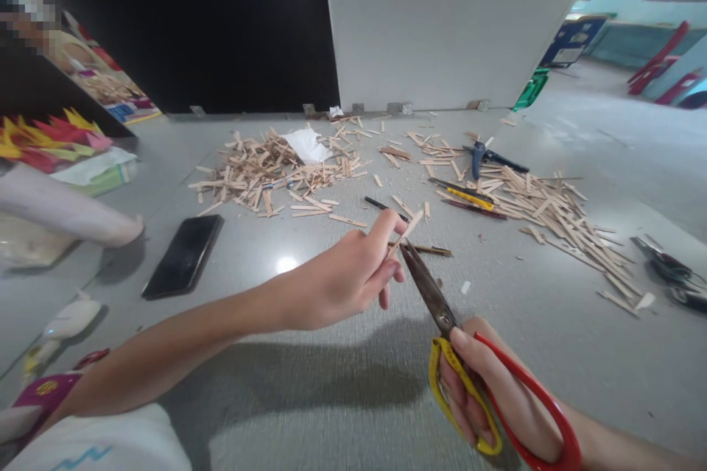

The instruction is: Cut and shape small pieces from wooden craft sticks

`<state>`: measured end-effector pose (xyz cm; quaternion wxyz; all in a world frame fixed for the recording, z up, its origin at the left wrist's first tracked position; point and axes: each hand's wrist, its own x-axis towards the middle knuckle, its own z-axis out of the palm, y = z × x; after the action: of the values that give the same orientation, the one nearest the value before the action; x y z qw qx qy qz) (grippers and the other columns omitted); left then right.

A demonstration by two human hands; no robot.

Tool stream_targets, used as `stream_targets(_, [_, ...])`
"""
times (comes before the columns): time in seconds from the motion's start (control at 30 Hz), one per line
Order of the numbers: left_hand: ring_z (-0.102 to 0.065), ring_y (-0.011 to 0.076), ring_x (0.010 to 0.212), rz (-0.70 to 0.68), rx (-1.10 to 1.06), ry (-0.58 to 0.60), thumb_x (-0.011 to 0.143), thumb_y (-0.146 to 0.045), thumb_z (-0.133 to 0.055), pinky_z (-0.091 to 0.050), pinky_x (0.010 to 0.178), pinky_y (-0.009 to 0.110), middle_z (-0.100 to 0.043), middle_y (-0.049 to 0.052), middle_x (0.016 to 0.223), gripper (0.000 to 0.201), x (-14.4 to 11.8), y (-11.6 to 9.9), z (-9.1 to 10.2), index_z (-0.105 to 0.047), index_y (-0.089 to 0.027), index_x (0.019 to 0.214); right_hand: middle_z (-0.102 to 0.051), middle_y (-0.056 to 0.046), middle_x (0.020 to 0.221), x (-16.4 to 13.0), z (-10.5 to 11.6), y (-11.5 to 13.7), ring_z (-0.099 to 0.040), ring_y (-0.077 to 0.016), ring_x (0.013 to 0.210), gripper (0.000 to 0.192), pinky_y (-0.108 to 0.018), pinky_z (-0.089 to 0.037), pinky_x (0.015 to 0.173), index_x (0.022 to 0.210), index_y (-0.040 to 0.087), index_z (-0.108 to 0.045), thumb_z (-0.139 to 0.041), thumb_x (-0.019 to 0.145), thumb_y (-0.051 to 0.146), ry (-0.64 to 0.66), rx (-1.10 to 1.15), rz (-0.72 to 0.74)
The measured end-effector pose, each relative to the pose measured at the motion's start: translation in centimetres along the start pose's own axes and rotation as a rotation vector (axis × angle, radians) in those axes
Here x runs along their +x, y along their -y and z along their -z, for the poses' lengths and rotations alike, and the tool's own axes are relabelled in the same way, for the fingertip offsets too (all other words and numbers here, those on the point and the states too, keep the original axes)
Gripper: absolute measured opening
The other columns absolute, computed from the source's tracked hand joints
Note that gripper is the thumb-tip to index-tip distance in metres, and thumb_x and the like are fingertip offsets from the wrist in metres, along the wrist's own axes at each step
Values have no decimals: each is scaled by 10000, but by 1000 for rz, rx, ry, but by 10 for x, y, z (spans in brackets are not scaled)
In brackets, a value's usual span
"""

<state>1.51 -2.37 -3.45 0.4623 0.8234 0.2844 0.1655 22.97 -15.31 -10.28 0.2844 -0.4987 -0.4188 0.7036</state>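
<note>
My left hand [345, 276] pinches a thin wooden craft stick [407, 229] between thumb and fingers, holding it slanted above the grey floor. My right hand [497, 394] grips a pair of scissors [436, 302] by its yellow and red handles. The dark blades point up and left, and their tips meet the lower end of the stick. Whether the blades are closed on the stick is hard to tell.
Heaps of cut wooden sticks [265, 173] [552, 213] lie ahead, with a blue glue gun [479, 156], pencils [467, 197] and a white paper scrap [308, 145]. A black phone [183, 255] lies at left near another person's limb [60, 210]. A white board [442, 22] stands behind.
</note>
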Motion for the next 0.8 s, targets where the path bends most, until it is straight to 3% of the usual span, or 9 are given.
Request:
stream_targets(0.1, [-690,136,572,5,-31,-28,1106,-217,-440,-473,501,201,-735,-6,811,139,1,-2,-2,-351,-250,1208,-433,32,367,2,0,-3,-388,-77,304,798,-193,-313,353,557,233,-473,-403,935,932,-15,12,25])
stream_targets(0.23, [-630,123,499,10,-55,-26,1113,-242,-451,-451,479,205,-707,-34,735,150,2,-1,-5,-353,-245,1227,-394,47,351,1,-5,4,-363,-71,300,810,-186,-276,336,541,237,-466,-476,852,985,-61,6,-3])
stream_targets(0.57, [-689,141,578,-23,-36,-15,1122,-239,-454,-504,546,235,-744,-5,789,129,0,-2,-2,-343,-250,1187,-388,48,356,1,-6,7,-366,-70,310,826,-203,-315,359,509,245,-435,-479,837,1002,-101,-100,2])
stream_targets(0.8, [-752,152,671,-37,-109,-4,1134,-244,-416,-539,544,224,-780,45,948,72,0,-3,2,-352,-258,1164,-332,70,332,0,1,1,-310,-62,280,792,-206,-267,333,489,256,-398,-516,927,905,-44,-49,55])
